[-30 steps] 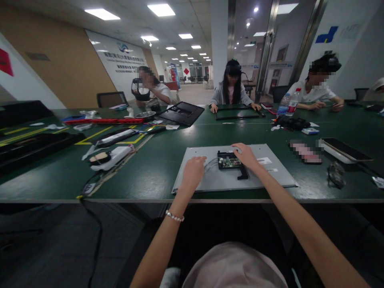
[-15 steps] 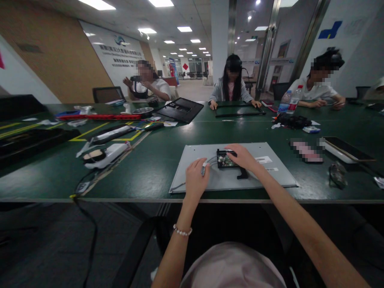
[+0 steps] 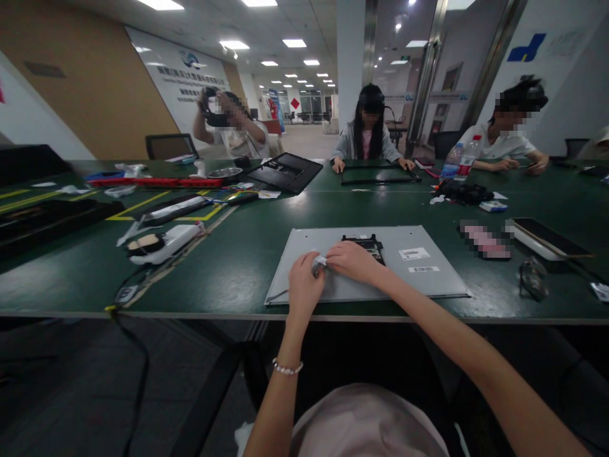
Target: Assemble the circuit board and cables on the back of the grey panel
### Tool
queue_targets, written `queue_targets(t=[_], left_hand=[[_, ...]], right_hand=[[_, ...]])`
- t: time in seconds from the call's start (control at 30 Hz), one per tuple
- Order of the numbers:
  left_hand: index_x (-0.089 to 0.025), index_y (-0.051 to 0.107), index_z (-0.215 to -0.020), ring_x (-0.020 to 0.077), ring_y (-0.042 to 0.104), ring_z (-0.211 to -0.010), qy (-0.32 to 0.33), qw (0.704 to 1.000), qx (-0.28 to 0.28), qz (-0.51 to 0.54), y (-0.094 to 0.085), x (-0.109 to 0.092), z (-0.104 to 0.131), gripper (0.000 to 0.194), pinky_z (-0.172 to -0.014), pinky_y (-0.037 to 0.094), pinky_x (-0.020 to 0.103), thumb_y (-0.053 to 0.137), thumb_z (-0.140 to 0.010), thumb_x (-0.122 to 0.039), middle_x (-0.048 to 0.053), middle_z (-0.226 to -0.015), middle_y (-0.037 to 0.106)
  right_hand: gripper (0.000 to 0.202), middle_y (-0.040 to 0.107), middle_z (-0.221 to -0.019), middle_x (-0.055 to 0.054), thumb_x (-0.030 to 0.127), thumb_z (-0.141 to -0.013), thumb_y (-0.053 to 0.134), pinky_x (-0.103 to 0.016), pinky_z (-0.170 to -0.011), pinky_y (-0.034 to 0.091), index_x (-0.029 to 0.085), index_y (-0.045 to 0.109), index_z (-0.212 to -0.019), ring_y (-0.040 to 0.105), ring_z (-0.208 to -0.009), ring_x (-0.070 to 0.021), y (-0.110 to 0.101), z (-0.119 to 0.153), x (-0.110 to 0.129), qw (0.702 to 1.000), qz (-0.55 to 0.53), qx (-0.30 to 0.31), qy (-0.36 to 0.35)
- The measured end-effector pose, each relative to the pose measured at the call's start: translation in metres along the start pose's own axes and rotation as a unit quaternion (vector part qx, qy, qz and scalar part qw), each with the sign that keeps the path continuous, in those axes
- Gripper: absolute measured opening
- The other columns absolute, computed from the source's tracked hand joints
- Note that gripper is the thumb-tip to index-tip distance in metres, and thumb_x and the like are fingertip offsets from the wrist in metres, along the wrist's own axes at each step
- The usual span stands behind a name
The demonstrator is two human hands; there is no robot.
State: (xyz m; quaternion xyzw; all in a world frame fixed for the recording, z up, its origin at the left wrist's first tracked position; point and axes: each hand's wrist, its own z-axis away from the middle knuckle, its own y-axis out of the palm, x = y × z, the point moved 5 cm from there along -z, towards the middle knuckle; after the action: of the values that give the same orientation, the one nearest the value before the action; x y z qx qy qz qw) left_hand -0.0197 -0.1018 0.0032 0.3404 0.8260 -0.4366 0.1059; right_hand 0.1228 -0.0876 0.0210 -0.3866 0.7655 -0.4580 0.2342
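Green glossy table (image 3: 242, 254); hands (image 3: 306, 282) pinching small whitish piece (image 3: 320, 261), perhaps connector

An open-plan office, shown by ceiling light panels (image 3: 234, 45) running toward twelve o'clock and a lettered company sign (image 3: 188, 79) at eleven o'clock.

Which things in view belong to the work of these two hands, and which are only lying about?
Apparently in the work:
- grey panel
- black bracket on it
- pale cable end between left hand and right hand

Just lying about:
- two bottles
- pink object
- white device
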Motion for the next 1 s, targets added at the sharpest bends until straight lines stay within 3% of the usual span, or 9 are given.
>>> queue_targets(t=[0.27, 0.53, 0.7, 0.83, 1.0], left_hand=[[-0.018, 0.068, -0.111, 0.0263, 0.058, -0.124, 0.029, 0.999, 0.031, -0.018, 0.005, 0.0, 0.002, 0.035, -0.11, 0.043, 0.046, 0.053, -0.081, -0.007, 0.011, -0.126, 0.067], [-0.02, 0.068, -0.103, 0.0281, 0.051, -0.134, -0.002, 0.991, 0.108, -0.082, 0.007, -0.008, 0.006, 0.032, -0.113, 0.033, 0.054, 0.046, -0.086, -0.005, 0.009, -0.12, 0.07], [-0.02, 0.066, -0.1, 0.0275, 0.055, -0.128, -0.002, 0.987, 0.128, -0.102, 0.009, -0.011, 0.004, 0.026, -0.11, 0.037, 0.048, 0.045, -0.089, -0.008, 0.011, -0.111, 0.072], [-0.02, 0.064, -0.099, 0.0243, 0.066, -0.105, -0.015, 0.985, 0.143, -0.09, 0.011, -0.008, 0.003, 0.02, -0.094, 0.048, 0.035, 0.048, -0.089, -0.011, 0.009, -0.102, 0.071], [-0.019, 0.064, -0.1, 0.0237, 0.066, -0.098, -0.027, 0.987, 0.133, -0.084, 0.011, -0.007, 0.004, 0.019, -0.091, 0.048, 0.034, 0.048, -0.091, -0.013, 0.009, -0.101, 0.071]], right_hand=[[0.018, 0.075, -0.105, -0.011, 0.009, -0.093, 0.06, -0.036, -0.092, 0.05, 0.015, 0.075, -0.1, 0.068, -0.099, -0.0208, -0.005, 0.012, -0.001, 0.999, -0.047, -0.019, -0.003], [0.018, 0.076, -0.101, -0.01, 0.01, -0.093, 0.06, -0.036, -0.093, 0.052, 0.015, 0.076, -0.096, 0.069, -0.098, -0.0206, 0.003, 0.01, 0.004, 0.999, -0.041, -0.007, -0.018], [0.019, 0.076, -0.103, -0.01, 0.008, -0.093, 0.059, -0.035, -0.089, 0.053, 0.015, 0.076, -0.098, 0.07, -0.097, -0.0202, 0.003, 0.013, 0.005, 0.998, -0.056, 0.011, -0.02], [0.021, 0.076, -0.105, -0.011, 0.009, -0.094, 0.057, -0.035, -0.09, 0.053, 0.015, 0.077, -0.097, 0.07, -0.097, -0.0203, 0.004, 0.014, 0.005, 0.998, -0.05, 0.02, -0.016], [0.021, 0.076, -0.107, -0.011, 0.008, -0.094, 0.056, -0.035, -0.091, 0.053, 0.014, 0.076, -0.097, 0.07, -0.097, -0.0206, 0.006, 0.016, 0.006, 0.998, -0.051, 0.026, -0.022]])
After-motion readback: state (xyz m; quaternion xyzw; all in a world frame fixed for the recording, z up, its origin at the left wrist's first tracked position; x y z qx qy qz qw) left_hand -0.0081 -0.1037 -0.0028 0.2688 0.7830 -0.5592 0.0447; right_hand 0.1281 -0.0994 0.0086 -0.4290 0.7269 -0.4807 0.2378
